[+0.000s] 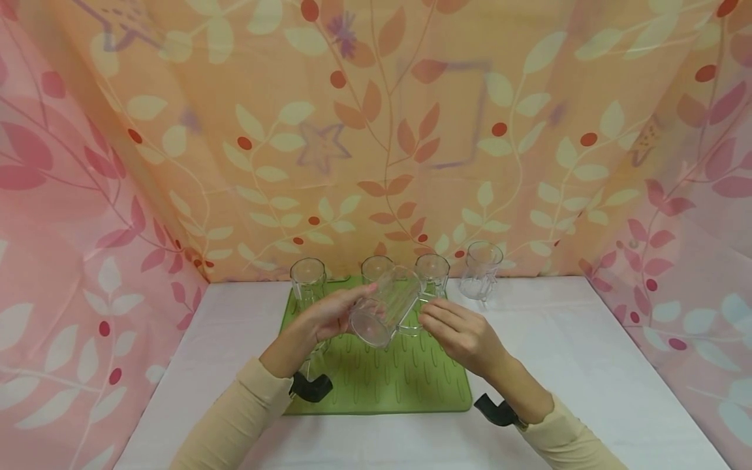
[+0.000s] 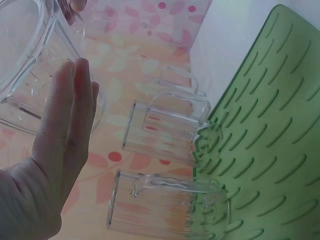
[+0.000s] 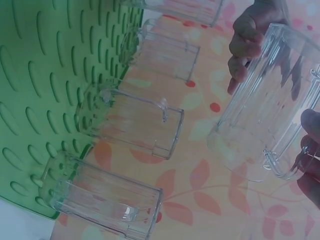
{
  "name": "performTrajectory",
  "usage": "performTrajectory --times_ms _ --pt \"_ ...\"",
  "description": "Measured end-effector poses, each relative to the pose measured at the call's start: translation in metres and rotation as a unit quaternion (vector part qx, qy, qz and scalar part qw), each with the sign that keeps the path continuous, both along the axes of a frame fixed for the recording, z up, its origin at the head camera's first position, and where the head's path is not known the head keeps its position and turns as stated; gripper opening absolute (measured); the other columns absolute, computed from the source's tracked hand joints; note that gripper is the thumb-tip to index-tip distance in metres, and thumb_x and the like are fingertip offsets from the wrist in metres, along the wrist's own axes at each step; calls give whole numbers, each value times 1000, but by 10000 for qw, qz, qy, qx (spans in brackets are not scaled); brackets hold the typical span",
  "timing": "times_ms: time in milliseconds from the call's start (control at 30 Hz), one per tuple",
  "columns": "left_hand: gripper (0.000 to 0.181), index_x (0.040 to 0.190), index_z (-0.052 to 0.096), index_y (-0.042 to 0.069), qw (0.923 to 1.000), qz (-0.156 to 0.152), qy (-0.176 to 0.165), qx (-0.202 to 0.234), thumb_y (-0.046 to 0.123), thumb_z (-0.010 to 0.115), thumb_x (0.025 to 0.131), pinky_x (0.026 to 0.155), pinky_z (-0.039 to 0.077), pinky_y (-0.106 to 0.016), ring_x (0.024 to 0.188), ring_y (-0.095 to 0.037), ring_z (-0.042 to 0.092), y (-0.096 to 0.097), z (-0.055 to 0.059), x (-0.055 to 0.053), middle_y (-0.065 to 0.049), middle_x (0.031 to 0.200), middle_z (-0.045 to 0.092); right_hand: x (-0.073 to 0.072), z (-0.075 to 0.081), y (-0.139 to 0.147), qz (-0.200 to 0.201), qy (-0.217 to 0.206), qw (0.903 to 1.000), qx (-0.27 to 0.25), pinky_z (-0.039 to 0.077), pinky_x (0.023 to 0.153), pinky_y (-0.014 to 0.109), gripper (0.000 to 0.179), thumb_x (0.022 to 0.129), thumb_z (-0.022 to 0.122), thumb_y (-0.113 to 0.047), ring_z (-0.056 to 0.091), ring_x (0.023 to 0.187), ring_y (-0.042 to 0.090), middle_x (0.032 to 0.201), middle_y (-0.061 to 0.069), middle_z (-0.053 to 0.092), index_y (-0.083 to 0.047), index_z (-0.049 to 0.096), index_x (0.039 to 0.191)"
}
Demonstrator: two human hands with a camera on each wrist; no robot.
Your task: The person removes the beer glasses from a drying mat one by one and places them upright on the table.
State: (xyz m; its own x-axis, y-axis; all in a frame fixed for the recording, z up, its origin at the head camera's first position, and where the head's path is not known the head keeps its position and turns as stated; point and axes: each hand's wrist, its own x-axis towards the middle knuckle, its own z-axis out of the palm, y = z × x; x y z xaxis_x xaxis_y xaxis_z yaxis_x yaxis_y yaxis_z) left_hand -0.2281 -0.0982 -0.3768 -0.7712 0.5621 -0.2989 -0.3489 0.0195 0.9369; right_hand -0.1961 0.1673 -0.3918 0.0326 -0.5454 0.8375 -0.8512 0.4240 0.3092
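Note:
Both hands hold a clear glass mug tilted above the green mat, its base toward me and lower left. My left hand grips the mug's body from the left, thumb on the upper side; some fingers show through the glass. In the left wrist view, its fingers lie along the wall. My right hand pinches the handle on the other side. Behind the held mug, upright clear mugs stand along the mat's back part, including the left mug and a mug farther right.
Another clear mug stands on the white tabletop, right of the mat at the back. The mat has raised oval ridges. Patterned cloth hangs behind and at both sides. Black straps show at the wrists.

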Motion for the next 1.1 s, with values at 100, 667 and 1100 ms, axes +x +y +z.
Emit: performTrajectory --times_ms 100,667,1100 --pt "68 148 27 -6 10000 70 38 46 40 44 102 80 61 -33 102 -14 69 0 0 1 -31 140 50 1 1 0 -88 -75 9999 31 61 72 33 23 99 54 -8 71 84 25 90 10 75 -2 74 91" --pt "54 129 52 -13 9951 742 631 -164 31 54 98 84 59 -38 97 -21 68 5 -5 8 -21 120 65 -2 -4 5 477 -2075 9757 -509 42 108 18 35 90 69 -31 64 104 30 106 14 71 -1 71 106" --pt "61 139 47 -4 9868 1209 1015 -370 27 68 91 103 51 -45 116 -26 62 11 -10 19 -21 139 54 -5 -3 13 405 -2870 9491 -1233 45 100 11 40 73 83 -9 66 105 20 106 15 72 -3 72 111"
